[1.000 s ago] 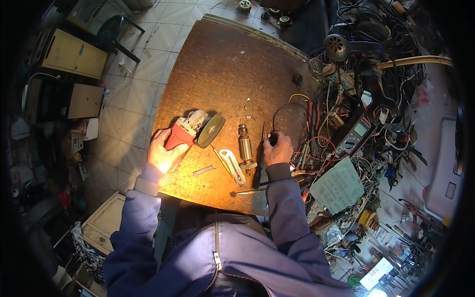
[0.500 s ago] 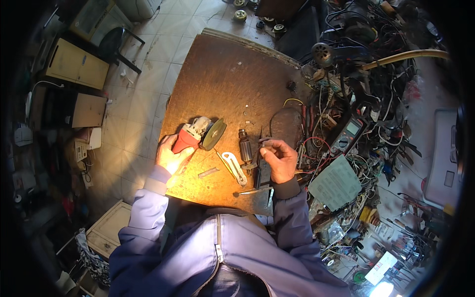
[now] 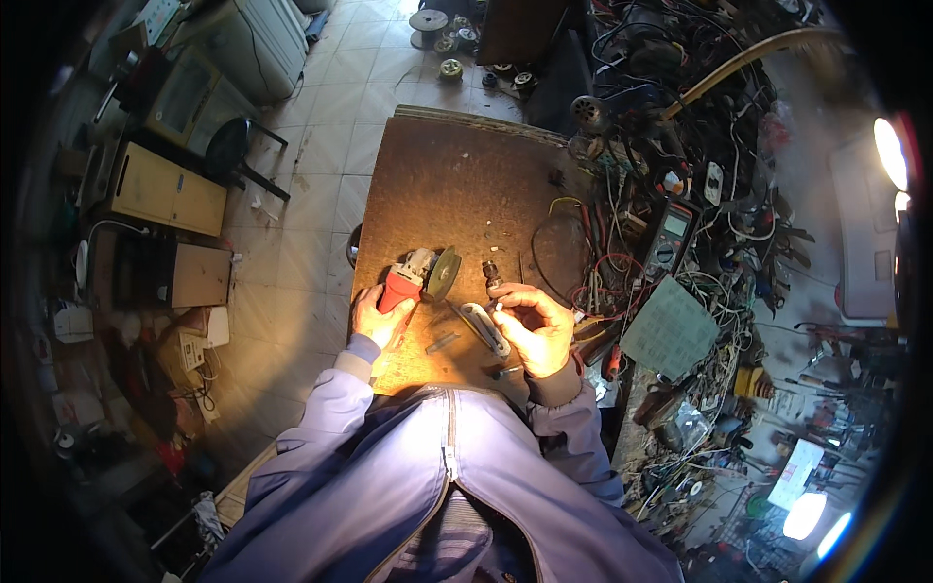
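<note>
My left hand (image 3: 372,319) is closed round the red body of an angle grinder (image 3: 399,288), which lies on the wooden table with its grey-green disc (image 3: 444,276) standing on edge to the right. My right hand (image 3: 540,332) is held in a pinch over the table; a tiny pale bit shows at its fingertips, too small to name. Just beyond those fingers an armature (image 3: 491,270) shows its upper end, the rest hidden by the hand. A white-handled utility knife (image 3: 484,328) and a small flat metal strip (image 3: 442,342) lie between my hands.
Cables and tool parts pile up along the table's right side, with a multimeter (image 3: 671,239) and a grey-green flat panel (image 3: 671,328) among them. A bent lamp arm (image 3: 739,70) reaches in from the upper right. A dark stool (image 3: 231,146) stands on the tiled floor at the left.
My right hand has come left and nearer the armature, now covering its lower part. The whole view has shifted, and the table sits further right. My left hand keeps its hold on the grinder.
</note>
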### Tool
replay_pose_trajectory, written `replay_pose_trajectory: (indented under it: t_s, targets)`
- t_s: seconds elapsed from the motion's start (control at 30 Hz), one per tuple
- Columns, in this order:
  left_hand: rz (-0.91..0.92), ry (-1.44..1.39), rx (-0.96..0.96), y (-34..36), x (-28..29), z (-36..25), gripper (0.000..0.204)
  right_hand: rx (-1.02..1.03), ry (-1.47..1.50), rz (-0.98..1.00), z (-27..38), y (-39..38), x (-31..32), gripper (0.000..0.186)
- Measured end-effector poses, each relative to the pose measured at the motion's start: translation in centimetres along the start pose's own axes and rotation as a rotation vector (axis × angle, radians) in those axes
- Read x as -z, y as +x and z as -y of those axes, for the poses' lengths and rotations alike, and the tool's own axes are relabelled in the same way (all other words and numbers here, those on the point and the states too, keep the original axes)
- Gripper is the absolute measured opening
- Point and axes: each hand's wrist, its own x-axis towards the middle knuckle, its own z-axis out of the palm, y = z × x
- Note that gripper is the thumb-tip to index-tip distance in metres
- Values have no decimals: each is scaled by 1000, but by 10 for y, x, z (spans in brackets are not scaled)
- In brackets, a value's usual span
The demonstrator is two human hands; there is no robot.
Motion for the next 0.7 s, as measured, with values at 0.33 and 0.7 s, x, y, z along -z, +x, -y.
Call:
replay_pose_trajectory:
  t_s: [0.33,0.7]
  targets:
    - [47,-38,56,8,-11,28,73,49,-50,-106,-3,-16,-17,22]
    - [203,-336,307,-3,14,-41,55,0,59,-218,9,-35,-30,23]
